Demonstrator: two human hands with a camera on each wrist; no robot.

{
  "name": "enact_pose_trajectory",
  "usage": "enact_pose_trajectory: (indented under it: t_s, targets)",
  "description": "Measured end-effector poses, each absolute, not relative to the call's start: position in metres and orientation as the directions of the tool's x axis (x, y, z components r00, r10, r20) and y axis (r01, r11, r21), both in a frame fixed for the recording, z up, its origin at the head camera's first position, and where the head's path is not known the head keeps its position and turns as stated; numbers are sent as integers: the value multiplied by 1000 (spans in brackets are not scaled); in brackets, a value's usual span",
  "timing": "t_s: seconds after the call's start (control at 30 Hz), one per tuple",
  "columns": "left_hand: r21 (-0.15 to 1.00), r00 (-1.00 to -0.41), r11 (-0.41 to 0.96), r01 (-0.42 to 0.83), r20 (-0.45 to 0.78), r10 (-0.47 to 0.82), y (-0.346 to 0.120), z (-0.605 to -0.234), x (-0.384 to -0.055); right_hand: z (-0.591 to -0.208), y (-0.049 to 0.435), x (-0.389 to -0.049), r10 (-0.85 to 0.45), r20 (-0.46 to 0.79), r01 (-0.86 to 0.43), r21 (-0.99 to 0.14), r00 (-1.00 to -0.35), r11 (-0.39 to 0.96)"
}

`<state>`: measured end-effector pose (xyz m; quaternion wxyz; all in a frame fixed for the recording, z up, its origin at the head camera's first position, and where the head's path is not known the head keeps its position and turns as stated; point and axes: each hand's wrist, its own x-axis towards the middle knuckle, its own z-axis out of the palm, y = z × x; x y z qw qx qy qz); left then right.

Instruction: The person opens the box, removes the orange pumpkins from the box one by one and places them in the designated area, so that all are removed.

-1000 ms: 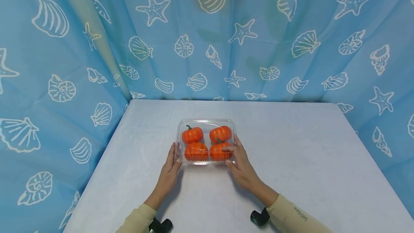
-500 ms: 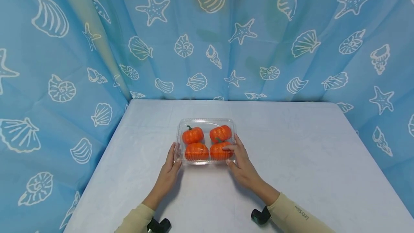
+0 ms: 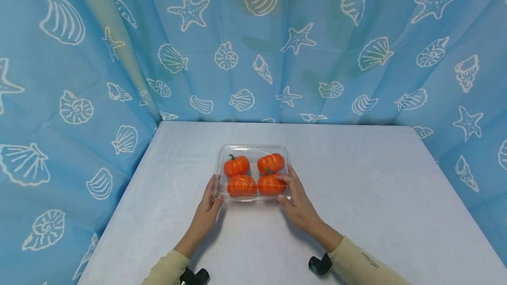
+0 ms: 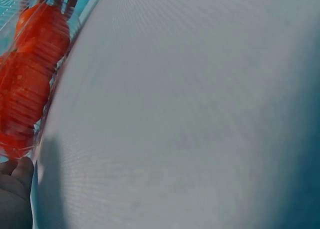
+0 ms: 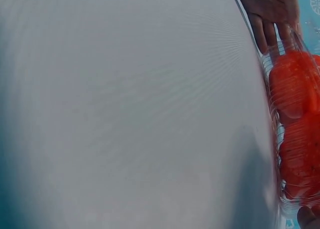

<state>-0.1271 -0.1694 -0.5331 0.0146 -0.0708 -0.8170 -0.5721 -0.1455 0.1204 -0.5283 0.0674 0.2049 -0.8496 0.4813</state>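
Note:
A clear plastic clamshell box (image 3: 255, 148), its lid down, sits mid-table in the head view with several small orange pumpkins (image 3: 236, 166) inside. My left hand (image 3: 207, 206) holds its left side, thumb at the near corner and fingers along the wall. At the right side my right hand (image 3: 298, 203) grips the box, thumb on the front edge, index finger over the lid. The left wrist view catches pumpkins (image 4: 30, 84) through ridged plastic above my left thumb (image 4: 22, 174). In the right wrist view, the left hand (image 5: 267, 9) appears beyond the pumpkins (image 5: 295, 84).
A white cloth covers the table (image 3: 376, 188). Behind it and along both sides hangs a blue curtain (image 3: 253, 34) printed with shells and starfish. Black devices (image 3: 320, 265) are strapped at both wrists, below the beige sleeves (image 3: 364, 263).

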Motion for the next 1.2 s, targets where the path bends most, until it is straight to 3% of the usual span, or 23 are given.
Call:
enact_pose_trajectory:
  t_s: [0.43, 1.2]
  targets:
    - [934, -990, 336, 122, 90, 110, -168, -528, -126, -527, 121, -145, -293, 332, -433, -799, -896, 418]
    - [935, -993, 341, 93, 64, 97, -169, -529, -126, -513, 134, -154, -303, 231, -367, -756, -924, 542]
